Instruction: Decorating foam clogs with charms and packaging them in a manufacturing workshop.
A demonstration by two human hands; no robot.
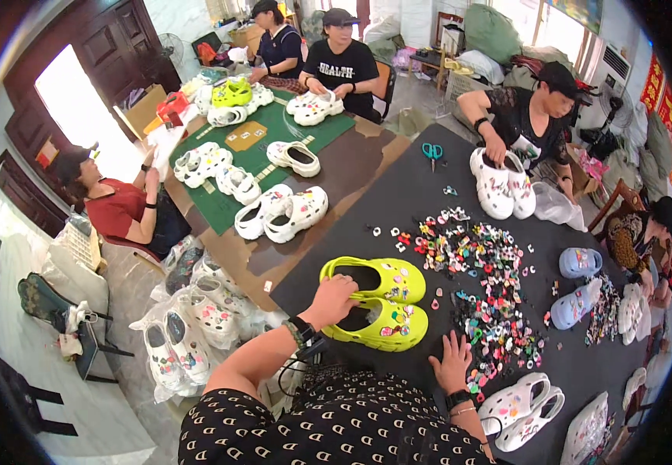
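Observation:
A pair of lime-green clogs, an upper clog [399, 279] and a lower clog [402, 322], lies side by side on the black tabletop with toes to the right. Small decorative charms sit on their toe parts. My left hand [334, 301] reaches over the heel end and grips the clogs where their inner sides meet; some fingertips are hidden inside. My right hand [452, 363] rests flat with fingers spread, just right of the lower clog and apart from it. Beside that hand spreads a heap of small colourful shoe charms [491, 298].
White clogs [522, 411] lie at the near right, blue clogs [576, 302] farther right. Teal scissors [433, 153] lie at the back. A co-worker [537, 116] handles white clogs [498, 182]. Others sit around the green-topped table [212, 203], which holds more white clogs.

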